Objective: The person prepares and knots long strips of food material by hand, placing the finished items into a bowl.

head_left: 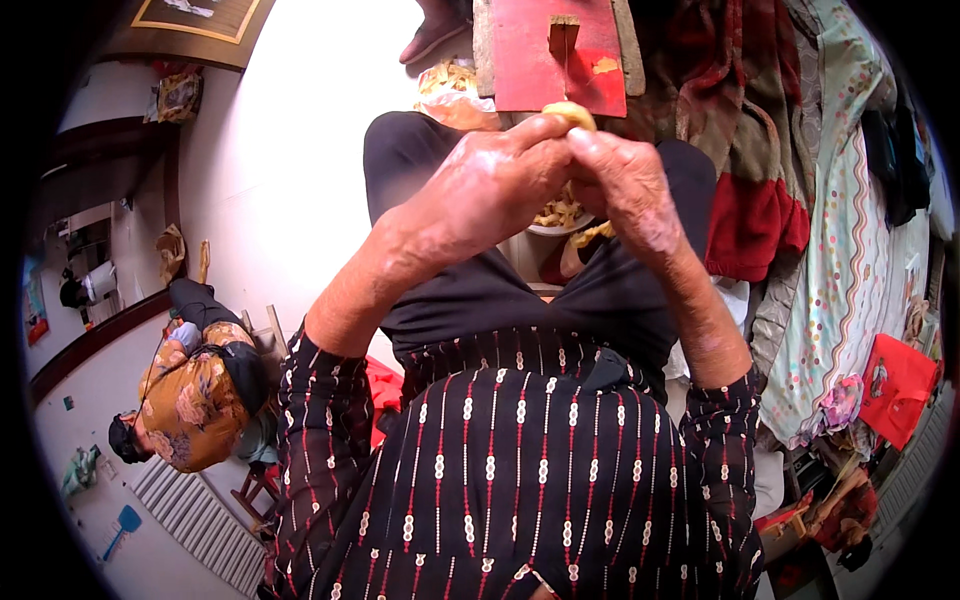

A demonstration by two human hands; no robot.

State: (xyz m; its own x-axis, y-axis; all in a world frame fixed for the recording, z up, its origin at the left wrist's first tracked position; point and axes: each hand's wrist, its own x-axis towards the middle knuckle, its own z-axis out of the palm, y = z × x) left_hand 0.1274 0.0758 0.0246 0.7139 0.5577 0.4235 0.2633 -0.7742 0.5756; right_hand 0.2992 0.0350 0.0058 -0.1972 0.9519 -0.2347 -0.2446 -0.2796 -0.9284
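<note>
Both my hands meet above my knees, in front of a red board with a small upright wooden block on it. Between my fingertips is a curved pale-yellow piece, whose kind I cannot make out. My left hand pinches it from the left. On the other side, the thumb and fingers of my right hand close on it. A thin line runs from the block down toward the piece. Below my hands, partly covered by them, a white bowl holds several yellowish pieces.
A plastic bag of yellowish strips lies left of the board, near another person's shoe. At the left, a person in a patterned orange top sits. A bed with a dotted cover and a brown-red blanket borders the right.
</note>
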